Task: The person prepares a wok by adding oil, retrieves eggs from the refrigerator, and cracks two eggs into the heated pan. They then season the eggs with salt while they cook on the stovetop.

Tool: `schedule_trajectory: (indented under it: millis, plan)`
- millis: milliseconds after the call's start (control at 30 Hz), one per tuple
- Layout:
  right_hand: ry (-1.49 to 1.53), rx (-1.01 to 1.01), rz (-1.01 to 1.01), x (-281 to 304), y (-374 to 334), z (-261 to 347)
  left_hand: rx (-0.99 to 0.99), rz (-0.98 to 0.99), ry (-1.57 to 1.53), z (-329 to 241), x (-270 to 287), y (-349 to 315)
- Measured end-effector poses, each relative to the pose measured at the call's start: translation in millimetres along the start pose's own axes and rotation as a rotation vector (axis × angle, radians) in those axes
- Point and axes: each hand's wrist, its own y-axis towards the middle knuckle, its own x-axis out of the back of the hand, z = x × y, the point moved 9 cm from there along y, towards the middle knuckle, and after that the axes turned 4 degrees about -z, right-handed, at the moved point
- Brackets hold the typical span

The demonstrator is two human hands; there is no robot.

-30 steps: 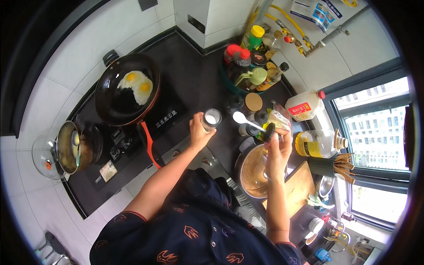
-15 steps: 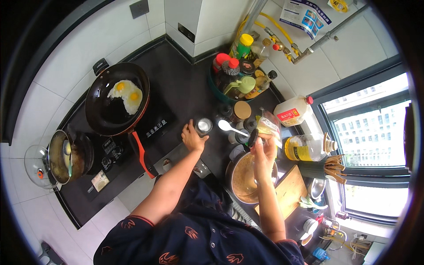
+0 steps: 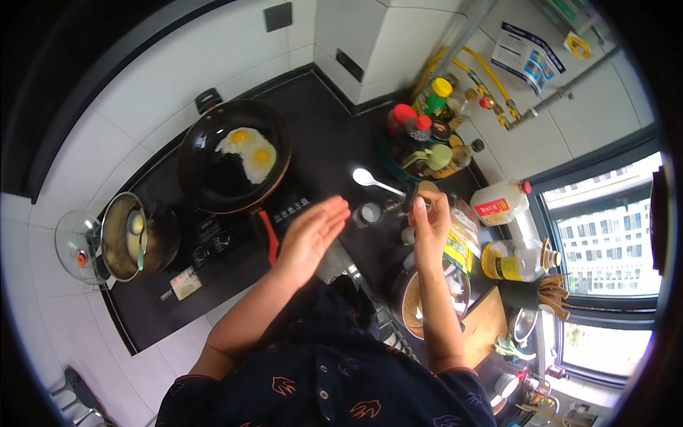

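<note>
My right hand (image 3: 432,229) pinches a black jar lid (image 3: 410,198) that has a white spoon (image 3: 364,177) fixed to it. The spoon's bowl points left, over the counter beyond a small clear jar (image 3: 368,214) with no lid on. My left hand (image 3: 313,238) is held flat with fingers stretched out, holding nothing, just left of that jar. Further left, a black frying pan (image 3: 206,174) with a red handle (image 3: 268,238) sits on the cooktop. Two fried eggs (image 3: 249,153) lie joined in it, yolks up.
A pot (image 3: 128,256) with a ladle stands at the far left beside a glass lid (image 3: 75,245). A tray of seasoning bottles (image 3: 398,167) fills the back corner. An oil jug (image 3: 512,260), a pot (image 3: 410,309) and a cutting board (image 3: 491,320) are on the right.
My left hand has let go of the clear jar and opened to its left. My right hand has carried the spoon lid left, past the jar's far side. The whole view has shifted.
</note>
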Motion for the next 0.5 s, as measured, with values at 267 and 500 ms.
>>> schedule_trajectory:
  millis: [267,500]
  plan:
    - [0.028,0.043,0.078,-90.8,-2.8,5.9,-0.167,-0.038,0.029,-90.3,31.4,-5.9]
    - [-0.022,-0.028,-0.094,-83.9,-46.0,1.6,-0.011,-0.033,0.187,-89.6,41.1,24.2]
